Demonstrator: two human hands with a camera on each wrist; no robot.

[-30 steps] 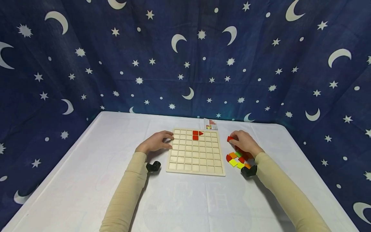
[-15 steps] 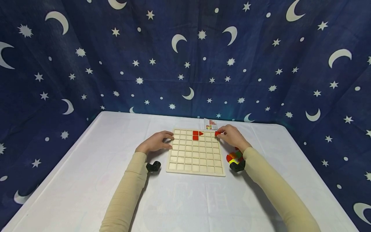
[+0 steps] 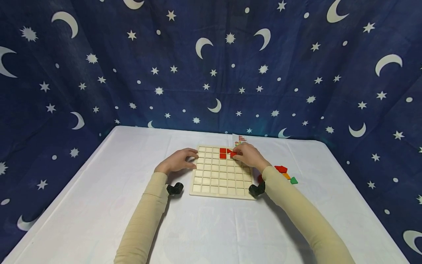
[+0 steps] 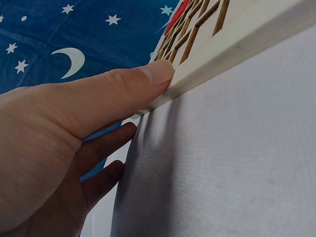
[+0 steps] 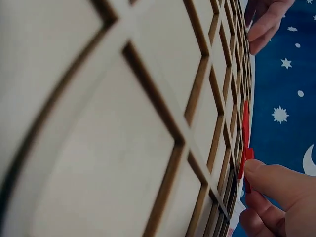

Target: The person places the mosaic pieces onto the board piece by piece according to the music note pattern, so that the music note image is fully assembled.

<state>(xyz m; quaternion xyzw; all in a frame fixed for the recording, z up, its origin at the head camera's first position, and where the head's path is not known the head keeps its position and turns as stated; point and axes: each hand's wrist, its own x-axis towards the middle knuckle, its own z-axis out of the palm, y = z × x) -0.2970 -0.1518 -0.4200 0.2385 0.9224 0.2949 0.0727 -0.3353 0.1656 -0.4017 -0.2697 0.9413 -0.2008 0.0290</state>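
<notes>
A pale wooden grid board (image 3: 214,180) lies on the white table. Two red square tiles (image 3: 223,156) sit one below the other in its upper cells, with a red triangular tile (image 3: 229,150) beside the top one, partly covered. Between thumb and fingertips my right hand (image 3: 249,156) pinches another red square tile (image 3: 233,155), over the board just right of the placed tiles. My left hand (image 3: 177,160) rests at the board's left edge; in the left wrist view its thumb (image 4: 159,73) touches the rim and the other fingers are extended.
Loose red tiles (image 3: 281,169), an orange tile (image 3: 286,176) and a green tile (image 3: 293,180) lie right of the board, others hidden under the right forearm. Behind the board is a printed pattern card (image 3: 241,138), partly covered. A starry blue curtain (image 3: 184,99) hangs around the table.
My right hand has moved left from the loose tiles to the board's upper cells, carrying the red square tile. The left hand has stayed at the board's edge.
</notes>
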